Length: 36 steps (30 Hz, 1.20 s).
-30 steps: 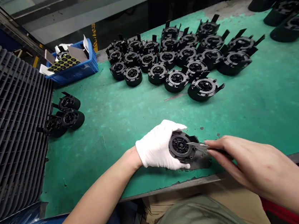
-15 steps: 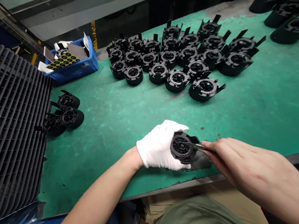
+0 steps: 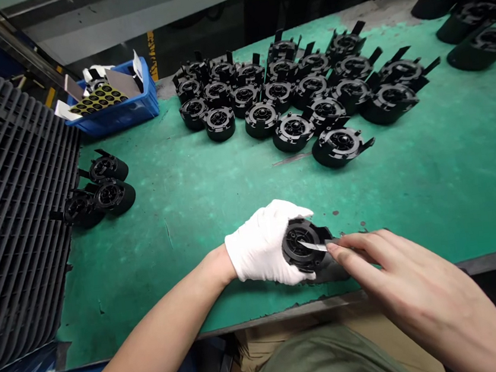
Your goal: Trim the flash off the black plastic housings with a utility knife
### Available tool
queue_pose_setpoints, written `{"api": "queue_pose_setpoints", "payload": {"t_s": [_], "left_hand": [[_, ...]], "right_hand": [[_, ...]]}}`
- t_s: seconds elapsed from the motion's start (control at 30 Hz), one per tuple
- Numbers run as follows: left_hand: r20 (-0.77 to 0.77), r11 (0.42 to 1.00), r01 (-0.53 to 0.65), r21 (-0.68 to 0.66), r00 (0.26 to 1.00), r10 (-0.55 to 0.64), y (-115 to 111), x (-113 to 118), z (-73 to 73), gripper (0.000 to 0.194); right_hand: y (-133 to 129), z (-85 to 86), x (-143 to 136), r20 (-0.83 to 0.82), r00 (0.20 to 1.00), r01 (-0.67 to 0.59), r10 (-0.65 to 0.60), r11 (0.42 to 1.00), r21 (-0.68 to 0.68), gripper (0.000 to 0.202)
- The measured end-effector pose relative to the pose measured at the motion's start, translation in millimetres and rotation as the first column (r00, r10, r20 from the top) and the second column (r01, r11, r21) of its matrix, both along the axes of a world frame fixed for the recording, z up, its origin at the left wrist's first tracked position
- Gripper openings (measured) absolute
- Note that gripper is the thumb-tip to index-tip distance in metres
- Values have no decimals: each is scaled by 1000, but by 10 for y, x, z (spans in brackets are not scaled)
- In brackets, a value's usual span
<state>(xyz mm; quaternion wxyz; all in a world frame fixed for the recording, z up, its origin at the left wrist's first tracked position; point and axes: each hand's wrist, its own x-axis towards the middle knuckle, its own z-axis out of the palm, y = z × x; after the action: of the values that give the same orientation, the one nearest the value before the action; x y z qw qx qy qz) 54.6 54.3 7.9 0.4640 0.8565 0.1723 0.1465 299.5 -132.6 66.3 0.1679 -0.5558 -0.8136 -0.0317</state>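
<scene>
Steadying hand: white-gloved left hand [image 3: 264, 245], its grip closed around the side of a round black plastic part [image 3: 301, 257] near the front edge of the green counter [image 3: 212, 184].
Bare right hand [image 3: 411, 278]: grip pinched on a slim pointed silver metal tool [image 3: 314, 246].
Part's centre: apparently the spot being worked with the tool; the next move seems to call for a still part and light tip control.
Hidden: the part's underside and most of the tool's handle; whether the tip touches is unclear.
</scene>
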Motion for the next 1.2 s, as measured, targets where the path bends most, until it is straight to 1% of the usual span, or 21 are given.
{"api": "queue_pose_setpoints", "payload": {"t_s": [0.1,0.2,0.3,0.37,0.43,0.53,0.57,0.63,0.67,0.73,0.8,0.87,0.93,0.97,1.1,1.2], "left_hand": [[24,1000,-3,-6,1000,3,-16,-7,-16,112],[12,1000,-15,-5,1000,15,-33,-11,-23,113],[8,1000,-24,-15,1000,24,-32,-1,-19,113],[1,1000,-15,-22,1000,15,-19,10,-20,110],[12,999,3,-31,1000,-3,-5,11,-24,108],[59,997,42,-63,998,-38,3,-24,-12,107],[60,995,59,-83,997,-54,3,-47,0,109],[33,986,100,-131,995,-96,8,-101,26,120],[21,981,117,-153,993,-115,16,-129,33,127],[37,976,146,-164,989,-142,43,-178,21,134],[103,982,134,-134,987,-121,79,-213,-28,129],[169,992,86,-98,983,-68,108,-229,-92,117],[196,996,43,-81,980,-26,123,-228,-137,104],[193,996,45,-80,981,-29,125,-222,-144,99],[158,988,99,-115,984,-80,138,-194,-87,85],[138,982,121,-147,985,-101,170,-212,-18,82]], "right_hand": [[12,59,1,71,997,-25,27,999,-29,43],[12,91,29,81,997,-1,7,997,-76,44],[8,107,32,80,997,18,-12,997,-78,40],[11,119,27,39,999,1,2,998,-70,35],[21,133,46,-55,998,7,-11,998,-66,28],[61,151,147,-238,964,98,-115,992,-84,19],[83,155,193,-276,949,130,-150,988,-89,18],[135,156,270,-305,933,171,-192,981,-91,18],[160,151,291,-306,932,173,-193,981,-92,19],[191,123,291,-318,936,127,-152,987,-96,22],[197,78,254,-349,931,72,-107,991,-111,25],[197,28,224,-364,928,39,-81,992,-122,25],[220,-16,232,-349,934,33,-79,990,-135,22],[245,-34,249,-336,939,26,-69,991,-131,21],[381,-93,320,-267,963,-57,34,995,-76,20],[420,-145,306,-226,971,-90,74,994,-62,20]]}}
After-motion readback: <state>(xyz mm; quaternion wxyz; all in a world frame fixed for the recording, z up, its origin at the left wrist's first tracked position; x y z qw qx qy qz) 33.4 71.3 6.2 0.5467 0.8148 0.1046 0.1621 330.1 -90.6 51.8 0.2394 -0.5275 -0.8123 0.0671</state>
